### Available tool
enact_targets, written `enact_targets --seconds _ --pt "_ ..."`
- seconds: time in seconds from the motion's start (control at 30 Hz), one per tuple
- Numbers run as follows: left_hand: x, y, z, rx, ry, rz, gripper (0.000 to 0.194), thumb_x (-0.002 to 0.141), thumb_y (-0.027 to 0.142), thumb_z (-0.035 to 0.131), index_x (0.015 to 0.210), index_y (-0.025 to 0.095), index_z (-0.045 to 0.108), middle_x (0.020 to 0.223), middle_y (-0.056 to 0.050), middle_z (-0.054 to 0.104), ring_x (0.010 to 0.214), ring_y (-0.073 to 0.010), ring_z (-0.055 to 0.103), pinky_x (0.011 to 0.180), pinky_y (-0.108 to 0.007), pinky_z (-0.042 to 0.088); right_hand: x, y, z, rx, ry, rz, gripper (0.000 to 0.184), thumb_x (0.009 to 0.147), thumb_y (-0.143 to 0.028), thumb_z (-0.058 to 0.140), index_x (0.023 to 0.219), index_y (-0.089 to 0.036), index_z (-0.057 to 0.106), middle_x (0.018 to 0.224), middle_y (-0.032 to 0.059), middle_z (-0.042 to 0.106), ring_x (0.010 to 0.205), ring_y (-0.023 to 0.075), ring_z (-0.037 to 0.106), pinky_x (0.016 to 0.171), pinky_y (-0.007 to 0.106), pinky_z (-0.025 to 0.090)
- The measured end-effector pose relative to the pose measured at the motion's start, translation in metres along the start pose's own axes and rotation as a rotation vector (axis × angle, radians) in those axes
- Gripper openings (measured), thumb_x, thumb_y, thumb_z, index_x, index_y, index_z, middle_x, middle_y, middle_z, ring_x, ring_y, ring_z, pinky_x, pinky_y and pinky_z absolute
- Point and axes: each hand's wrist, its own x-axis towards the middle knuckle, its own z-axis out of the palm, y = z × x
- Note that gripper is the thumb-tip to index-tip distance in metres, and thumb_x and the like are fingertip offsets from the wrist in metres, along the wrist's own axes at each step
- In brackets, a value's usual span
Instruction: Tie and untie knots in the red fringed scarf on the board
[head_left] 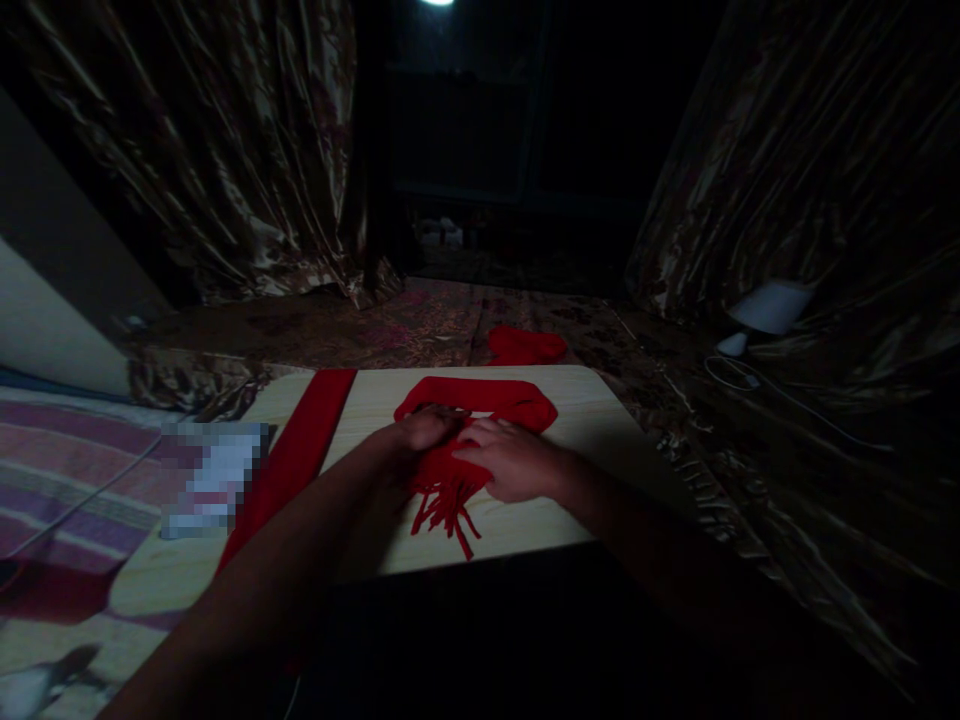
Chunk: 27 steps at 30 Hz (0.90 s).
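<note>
A red fringed scarf [480,393] lies on a pale wood-grain tabletop [592,470], its far part folded into a loop. Its tasselled end [448,492] spreads toward me. My left hand [429,428] is closed on the scarf at the left of the loop, its fingertips partly hidden. From the right, my right hand [514,460] grips the same cloth, fingers bent over it just above the fringe. The two hands almost meet. Dim light hides the exact grip of the fingers.
A red cloth strip [311,430] crosses the tabletop's left side, beside a blurred-out flat item [214,480]. More red cloth [525,345] lies beyond the far edge. A small lamp [771,306] with a cord stands at right. Patterned curtains [300,130] hang behind; a striped bedcover [82,460] is at left.
</note>
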Motion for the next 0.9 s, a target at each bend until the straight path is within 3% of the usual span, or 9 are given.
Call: enact_targets --seconds 0.13,0.3,0.43,0.7,0.9 --pt "-0.001 -0.002 -0.005 -0.083 -0.005 -0.036 0.051 0.096 0.028 0.034 0.142 0.030 0.055 0.155 -0.001 0.046 0.144 -0.0183 0.040 0.119 -0.036 0.026 0.003 -0.031 0.018 -0.207 -0.017 0.002 0.024 0.093 -0.014 0.052 0.110 -0.014 0.068 0.114 0.0148 0.064 0.112 0.0279 0.050 0.092 0.043 0.042" --pt "0.001 -0.003 -0.003 -0.115 0.013 -0.043 0.052 0.094 0.026 0.034 0.142 0.026 0.056 0.153 -0.002 0.048 0.142 -0.0172 0.043 0.117 -0.032 0.029 0.014 -0.036 0.039 -0.336 0.028 0.128 0.021 0.097 -0.016 0.048 0.097 -0.014 0.069 0.099 0.0134 0.064 0.099 0.0274 0.052 0.082 0.042 0.042" --pt "0.004 -0.008 0.002 -0.133 0.016 -0.046 0.054 0.094 0.028 0.032 0.144 0.028 0.054 0.154 -0.001 0.047 0.144 -0.0183 0.041 0.118 -0.035 0.028 0.016 -0.036 0.049 -0.359 0.047 0.195 0.020 0.096 -0.016 0.049 0.096 -0.015 0.069 0.095 0.0127 0.065 0.095 0.0266 0.053 0.082 0.042 0.041" --pt "0.000 0.000 -0.002 -0.119 -0.018 -0.055 0.054 0.096 0.034 0.033 0.146 0.028 0.051 0.157 -0.002 0.042 0.147 -0.0219 0.036 0.119 -0.041 0.024 -0.012 -0.021 0.024 -0.321 0.018 0.009 0.021 0.097 -0.018 0.051 0.087 -0.016 0.069 0.087 0.0097 0.066 0.091 0.0240 0.052 0.085 0.040 0.039" --pt "-0.002 0.004 -0.006 -0.054 -0.008 -0.035 0.050 0.097 0.035 0.034 0.142 0.032 0.056 0.157 0.001 0.043 0.147 -0.0197 0.035 0.120 -0.037 0.022 -0.035 -0.027 0.017 -0.225 -0.023 -0.011 0.017 0.094 -0.017 0.054 0.091 -0.017 0.071 0.086 0.0090 0.067 0.090 0.0237 0.054 0.086 0.039 0.039"
